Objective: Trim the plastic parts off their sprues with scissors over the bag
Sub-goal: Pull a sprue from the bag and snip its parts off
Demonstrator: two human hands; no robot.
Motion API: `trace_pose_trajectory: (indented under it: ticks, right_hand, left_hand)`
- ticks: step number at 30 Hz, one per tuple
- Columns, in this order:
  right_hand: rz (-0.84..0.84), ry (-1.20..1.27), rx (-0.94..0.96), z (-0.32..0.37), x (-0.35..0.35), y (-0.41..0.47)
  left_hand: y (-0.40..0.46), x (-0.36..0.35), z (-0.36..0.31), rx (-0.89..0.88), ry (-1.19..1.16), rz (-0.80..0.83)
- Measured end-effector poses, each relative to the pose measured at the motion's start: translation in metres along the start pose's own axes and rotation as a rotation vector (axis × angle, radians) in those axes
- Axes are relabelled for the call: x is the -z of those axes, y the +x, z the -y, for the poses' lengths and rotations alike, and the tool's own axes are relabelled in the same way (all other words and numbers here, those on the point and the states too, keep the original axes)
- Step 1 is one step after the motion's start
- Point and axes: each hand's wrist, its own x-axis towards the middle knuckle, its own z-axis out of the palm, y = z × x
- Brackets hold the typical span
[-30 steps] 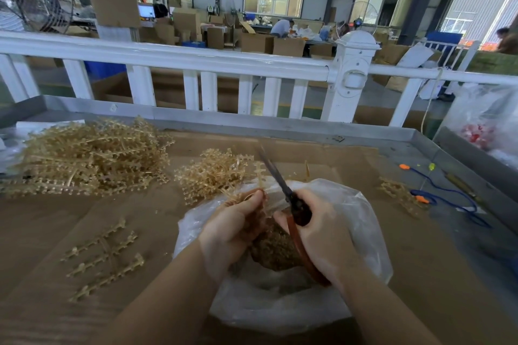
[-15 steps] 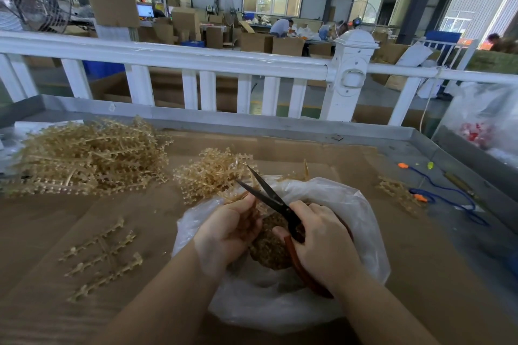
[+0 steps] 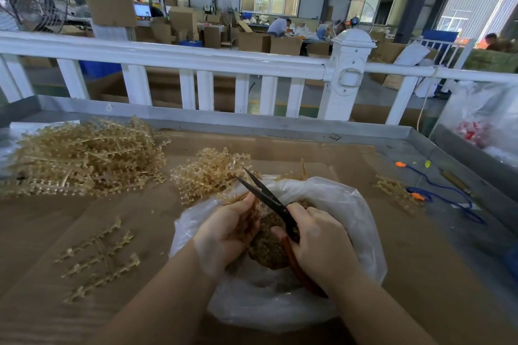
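Observation:
A clear plastic bag lies open on the cardboard-covered table, with a brown heap of cut parts inside. Over its mouth my left hand grips a tan plastic sprue. My right hand grips black scissors with red-brown handles; the blades are parted and point up-left, right beside the sprue.
A big pile of tan sprues fills the far left and a smaller pile lies just behind the bag. Three trimmed sprues lie at the near left. A blue cord with orange ends and another sprue are right. A white railing runs behind.
The scissor blades, shut a second ago, have parted and swung left toward the sprue in my left hand. Both hands stay over the bag.

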Motion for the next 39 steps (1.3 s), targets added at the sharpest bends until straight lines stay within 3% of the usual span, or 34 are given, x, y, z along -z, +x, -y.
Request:
trace_pose_trajectory:
  ticks: [12, 19, 24, 31, 39]
  right_hand:
    - [0.023, 0.078, 0.009, -0.002, -0.003, -0.004]
    - [-0.119, 0.282, -0.095, 0.004, 0.003, 0.001]
    - [-0.116, 0.262, -0.109, 0.004, 0.002, 0.010]
    - [-0.109, 0.252, -0.122, 0.003, 0.001, 0.011]
    - [-0.007, 0.304, -0.137, -0.001, -0.001, 0.003]
  left_hand:
    - [0.009, 0.005, 0.003, -0.048, 0.045, 0.021]
    - [0.009, 0.006, 0.009, -0.143, 0.159, 0.186]
    - [0.005, 0.003, 0.009, -0.142, 0.253, 0.238]
    - [0.005, 0.000, 0.005, -0.155, 0.271, 0.133]
    - [0.011, 0.003, 0.002, -0.161, 0.075, 0.100]
